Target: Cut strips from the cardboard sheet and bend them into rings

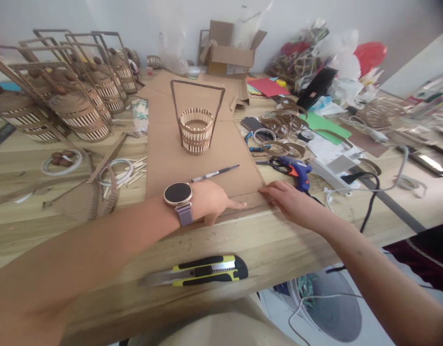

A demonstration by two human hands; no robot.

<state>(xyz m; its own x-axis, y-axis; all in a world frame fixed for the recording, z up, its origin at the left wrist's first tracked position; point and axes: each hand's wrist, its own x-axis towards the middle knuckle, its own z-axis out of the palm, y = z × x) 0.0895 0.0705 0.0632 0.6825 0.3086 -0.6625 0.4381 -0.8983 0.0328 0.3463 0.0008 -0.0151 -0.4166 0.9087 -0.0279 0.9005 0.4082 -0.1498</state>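
Note:
A large brown cardboard sheet (164, 163) lies on the wooden table in front of me. My left hand (210, 198), a watch on its wrist, rests at the sheet's near edge with one finger stretched to the right along it. The other fingers are partly hidden. My right hand (288, 199) touches the near right corner, its visible fingers stretched out and its thumb hidden. Just beyond my left hand lies a pen (216, 173). A small slatted basket (196, 137) with a tall angular handle stands upright on the cardboard. Nearest me is a yellow and black utility knife (207, 271), its blade pointing left.
Several lidded slatted baskets (80, 115) crowd the left. White rings (116, 172) and thin sticks lie nearby. At right are a blue glue gun (297, 170), brown strip coils (282, 120) and a white power strip (333, 175) with cables. An open carton (232, 55) stands behind; a bin (329, 302) is below.

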